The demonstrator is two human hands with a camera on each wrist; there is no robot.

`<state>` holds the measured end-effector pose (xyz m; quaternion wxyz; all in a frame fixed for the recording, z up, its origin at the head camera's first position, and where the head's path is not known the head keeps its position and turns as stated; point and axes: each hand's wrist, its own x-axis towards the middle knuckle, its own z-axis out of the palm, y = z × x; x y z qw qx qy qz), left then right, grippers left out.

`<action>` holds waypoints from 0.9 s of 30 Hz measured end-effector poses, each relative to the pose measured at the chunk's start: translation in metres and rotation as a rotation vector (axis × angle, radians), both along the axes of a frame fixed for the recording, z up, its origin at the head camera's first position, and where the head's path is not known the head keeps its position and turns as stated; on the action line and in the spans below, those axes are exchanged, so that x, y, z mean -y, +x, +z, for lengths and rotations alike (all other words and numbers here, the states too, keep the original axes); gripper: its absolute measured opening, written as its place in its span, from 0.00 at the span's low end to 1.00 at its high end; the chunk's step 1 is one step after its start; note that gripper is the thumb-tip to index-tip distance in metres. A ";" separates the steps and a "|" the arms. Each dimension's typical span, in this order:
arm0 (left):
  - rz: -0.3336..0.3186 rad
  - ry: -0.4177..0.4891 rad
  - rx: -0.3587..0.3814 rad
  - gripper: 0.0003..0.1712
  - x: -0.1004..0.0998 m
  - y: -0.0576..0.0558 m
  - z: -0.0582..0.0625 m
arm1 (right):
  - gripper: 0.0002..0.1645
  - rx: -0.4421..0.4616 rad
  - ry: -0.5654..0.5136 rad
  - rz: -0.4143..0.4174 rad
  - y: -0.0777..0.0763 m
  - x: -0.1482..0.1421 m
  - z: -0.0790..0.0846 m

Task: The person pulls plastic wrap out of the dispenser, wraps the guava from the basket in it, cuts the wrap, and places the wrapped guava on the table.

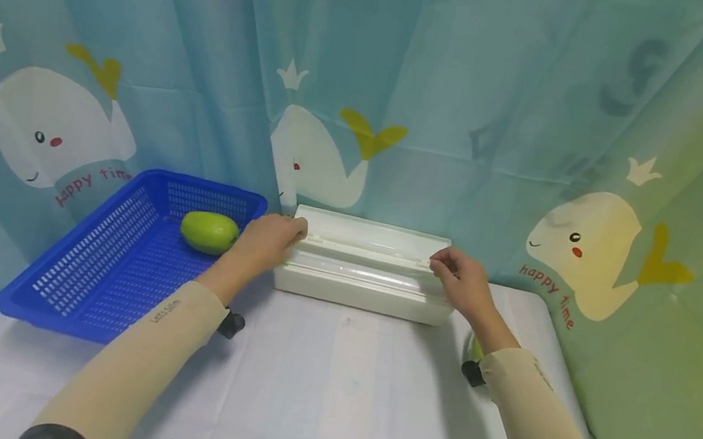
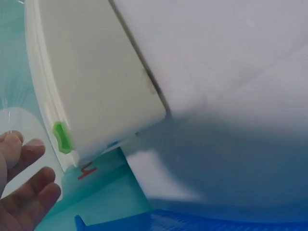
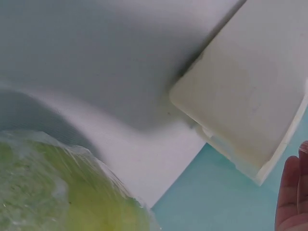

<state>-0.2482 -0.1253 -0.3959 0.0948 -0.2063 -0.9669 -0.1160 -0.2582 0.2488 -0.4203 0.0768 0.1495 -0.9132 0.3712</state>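
A long white cling film dispenser box [image 1: 366, 298] stands against the curtain with its lid raised. My left hand [image 1: 266, 240] is at its left end, thumb and finger pinching the edge of clear cling film, which shows as faint creases in the left wrist view. At the right end my right hand [image 1: 464, 279] pinches the film between thumb and forefinger; the right wrist view shows only some fingertips [image 3: 291, 187]. A green slider [image 2: 61, 137] sits on the box's edge. Below my right wrist lies a green fruit [image 3: 86, 197] wrapped in clear film, mostly hidden in the head view.
On the left is a blue plastic basket [image 1: 68, 264] with slotted sides, holding a smooth green oval fruit [image 1: 208, 232]. A white cloth [image 1: 334, 397] covers the table. Behind hangs a blue-green curtain [image 1: 458, 97] with whale prints, touching the table's back edge.
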 end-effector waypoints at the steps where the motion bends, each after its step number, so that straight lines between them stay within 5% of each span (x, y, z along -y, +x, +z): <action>1: -0.003 0.000 0.003 0.04 0.001 0.000 0.001 | 0.12 0.000 -0.009 -0.001 0.000 0.000 0.001; 27: -0.026 0.118 -0.098 0.06 0.007 -0.005 0.016 | 0.13 -0.040 -0.097 -0.015 0.002 0.004 0.024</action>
